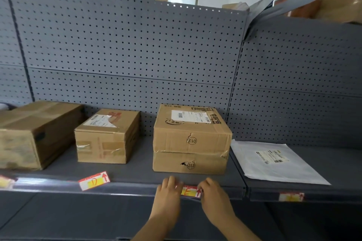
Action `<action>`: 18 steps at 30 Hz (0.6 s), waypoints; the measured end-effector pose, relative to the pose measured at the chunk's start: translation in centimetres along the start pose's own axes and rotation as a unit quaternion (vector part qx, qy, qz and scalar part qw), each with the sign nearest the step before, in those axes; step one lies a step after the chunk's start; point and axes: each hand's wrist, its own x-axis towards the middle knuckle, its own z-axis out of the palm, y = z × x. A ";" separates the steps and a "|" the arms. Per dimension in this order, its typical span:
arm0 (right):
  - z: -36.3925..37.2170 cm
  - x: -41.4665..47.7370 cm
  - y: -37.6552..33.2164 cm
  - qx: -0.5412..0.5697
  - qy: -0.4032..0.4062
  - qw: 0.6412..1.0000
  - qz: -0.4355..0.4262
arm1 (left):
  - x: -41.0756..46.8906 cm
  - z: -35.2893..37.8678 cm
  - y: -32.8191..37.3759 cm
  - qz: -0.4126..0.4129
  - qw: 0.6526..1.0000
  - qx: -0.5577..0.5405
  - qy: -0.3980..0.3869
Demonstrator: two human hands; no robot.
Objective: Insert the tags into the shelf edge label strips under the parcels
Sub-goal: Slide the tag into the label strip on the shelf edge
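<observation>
A red, white and yellow tag marked E (191, 191) sits at the label strip (133, 187) on the shelf's front edge, below two stacked cardboard parcels (191, 141). My left hand (169, 189) pinches the tag's left end and my right hand (210, 189) pinches its right end. Another tag, marked D (94, 180), leans tilted at the strip under a small parcel (106, 136). A third tag (291, 196) lies in the strip beneath a white mailer (274, 162). At the far left edge a fourth tag (5, 181) shows partly.
A large cardboard box (37, 133) stands at the left of the shelf. Grey pegboard (127, 49) backs the shelf. An upper shelf at the right carries boxes (340, 0). Below the strip is a dark lower shelf (78, 217).
</observation>
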 end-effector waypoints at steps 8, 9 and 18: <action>-0.6 -0.2 0.8 -0.056 -0.013 0.996 -0.072 | -0.1 1.4 0.8 -0.003 1.000 0.006 -0.018; -0.6 -0.2 0.8 -0.063 -0.015 0.994 -0.084 | -0.1 1.4 0.8 -0.004 1.000 0.011 -0.019; -0.6 -0.7 0.7 -0.073 -0.040 0.990 -0.111 | -1.0 0.8 1.2 0.000 0.999 0.040 -0.013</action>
